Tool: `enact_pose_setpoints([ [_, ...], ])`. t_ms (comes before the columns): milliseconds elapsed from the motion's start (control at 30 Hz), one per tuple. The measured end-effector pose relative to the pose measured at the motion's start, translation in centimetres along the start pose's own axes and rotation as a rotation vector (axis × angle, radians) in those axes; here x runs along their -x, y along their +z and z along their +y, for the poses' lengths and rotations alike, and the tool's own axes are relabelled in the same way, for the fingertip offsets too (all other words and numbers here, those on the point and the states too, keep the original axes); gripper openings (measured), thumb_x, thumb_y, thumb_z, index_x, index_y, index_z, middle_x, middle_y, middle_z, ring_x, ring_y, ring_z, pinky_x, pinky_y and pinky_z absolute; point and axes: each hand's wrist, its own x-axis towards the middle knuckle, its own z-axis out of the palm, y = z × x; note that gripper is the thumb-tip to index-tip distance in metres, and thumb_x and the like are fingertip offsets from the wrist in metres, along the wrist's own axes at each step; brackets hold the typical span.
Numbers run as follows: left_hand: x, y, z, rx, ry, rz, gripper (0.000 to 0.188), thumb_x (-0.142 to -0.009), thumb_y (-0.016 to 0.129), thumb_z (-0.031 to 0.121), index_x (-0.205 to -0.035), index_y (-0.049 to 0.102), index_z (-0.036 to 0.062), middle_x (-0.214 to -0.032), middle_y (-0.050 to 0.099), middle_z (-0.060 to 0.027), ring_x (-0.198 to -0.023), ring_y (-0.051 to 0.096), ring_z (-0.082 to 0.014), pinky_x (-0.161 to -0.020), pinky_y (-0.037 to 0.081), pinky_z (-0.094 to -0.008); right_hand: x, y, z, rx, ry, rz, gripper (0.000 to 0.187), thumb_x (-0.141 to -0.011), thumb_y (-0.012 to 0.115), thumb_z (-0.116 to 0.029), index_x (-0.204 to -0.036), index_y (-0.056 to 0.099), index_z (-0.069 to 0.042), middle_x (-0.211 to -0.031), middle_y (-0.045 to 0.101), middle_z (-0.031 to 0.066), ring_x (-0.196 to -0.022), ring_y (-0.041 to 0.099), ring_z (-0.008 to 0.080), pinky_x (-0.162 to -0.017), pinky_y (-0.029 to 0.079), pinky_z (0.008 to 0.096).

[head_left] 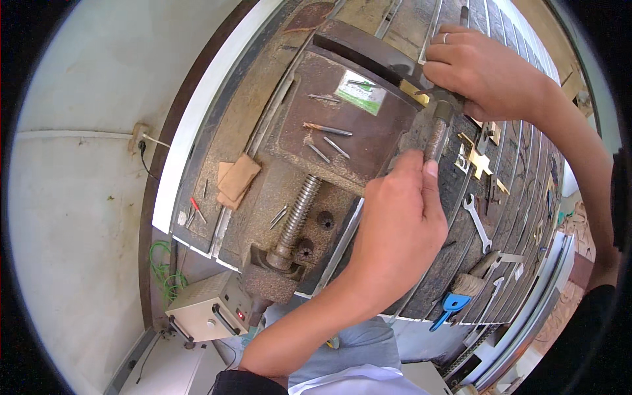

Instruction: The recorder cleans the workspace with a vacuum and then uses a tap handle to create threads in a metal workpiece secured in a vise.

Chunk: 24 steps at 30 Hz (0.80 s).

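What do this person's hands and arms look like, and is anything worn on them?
Both hands are bare, with no gloves. The right hand wears a plain, light-coloured ring on one finger; no ring shows on the left hand. Both forearms are uncovered. Dark sleeves begin higher up, near the picture's lower and right edges. No watch or wristband is visible on either wrist.

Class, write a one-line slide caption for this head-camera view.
Left hand grips a rusty file while the right hand steadies its tip over a brass piece in a bench vise.
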Motion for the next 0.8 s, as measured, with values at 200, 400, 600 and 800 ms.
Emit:
enact_pose_setpoints([
  [200,-0.3,-1.2,0.3,-0.015,-0.046,-0.039,0.025,-0.098,0.049,0.017,-0.086,0.057,-0.0031,-0.062,0.052,-0.0187,-0.054,0.05,-0.0289,-0.055,0.039,-0.0389,-1.3,-0.5,0.3,-0.166,-0.035,-0.095,0.017,-0.059,0.067,0.0,-0.071,0.055,0.003,-0.073,0.059,0.0191,-0.078,0.059,0.0401,-0.07,0.046,0.0458],
  [400,-0.4,-3.6,0.5,0.072,-0.05,-0.067,0.037,-0.097,0.055,0.022,-0.119,0.048,-0.0072,-0.083,0.061,-0.0117,-0.068,0.057,-0.0137,-0.062,0.047,-0.0272,-2.3,-0.4,0.9,-0.33,-0.03,-0.116,0.015,-0.063,0.068,-0.002,-0.07,0.056,0.003,-0.065,0.056,0.022,-0.07,0.058,0.0424,-0.062,0.044,0.0458],
  [600,1.3,-6.6,1.0,-0.025,0.131,0.137,0.043,-0.098,0.055,0.022,-0.128,0.045,-0.0067,-0.1,0.061,-0.0124,-0.088,0.058,-0.0141,-0.076,0.05,-0.0273,-2.7,-0.5,1.0,-0.425,0.022,-0.138,0.015,-0.061,0.066,-0.001,-0.067,0.052,0.002,-0.062,0.053,0.0209,-0.065,0.055,0.0418,-0.057,0.04,0.0456],
  [800,1.2,-8.8,0.9,0.137,0.086,0.343,0.043,-0.099,0.052,0.025,-0.129,0.047,-0.0051,-0.105,0.062,-0.0138,-0.092,0.06,-0.017,-0.085,0.051,-0.031,-1.9,0.3,0.5,-0.419,0.104,-0.058,0.016,-0.058,0.062,0.003,-0.063,0.046,0.001,-0.06,0.046,0.0202,-0.063,0.05,0.0425,-0.056,0.035,0.0462],
])
